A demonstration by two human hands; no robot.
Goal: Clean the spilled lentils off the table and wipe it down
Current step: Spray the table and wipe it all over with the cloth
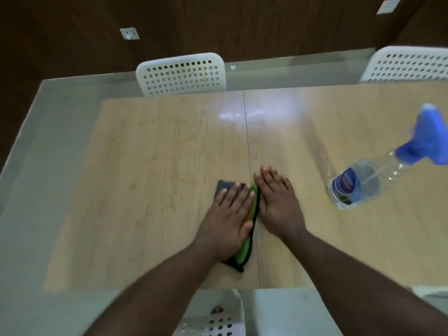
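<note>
A grey and green cleaning cloth (242, 251) with a black edge lies on the light wooden table (145, 190), near its front middle. My left hand (230, 219) presses flat on the cloth, fingers spread over its grey part. My right hand (278, 204) lies flat on the bare table just right of the cloth, fingers together, holding nothing. A few faint orange smears (189, 181) mark the table left of the cloth. No lentils show on the table.
A clear spray bottle (358, 183) with a blue trigger head stands at the right of the table. White perforated chairs stand at the far side (181, 73), far right (409, 64), and just below me (213, 321).
</note>
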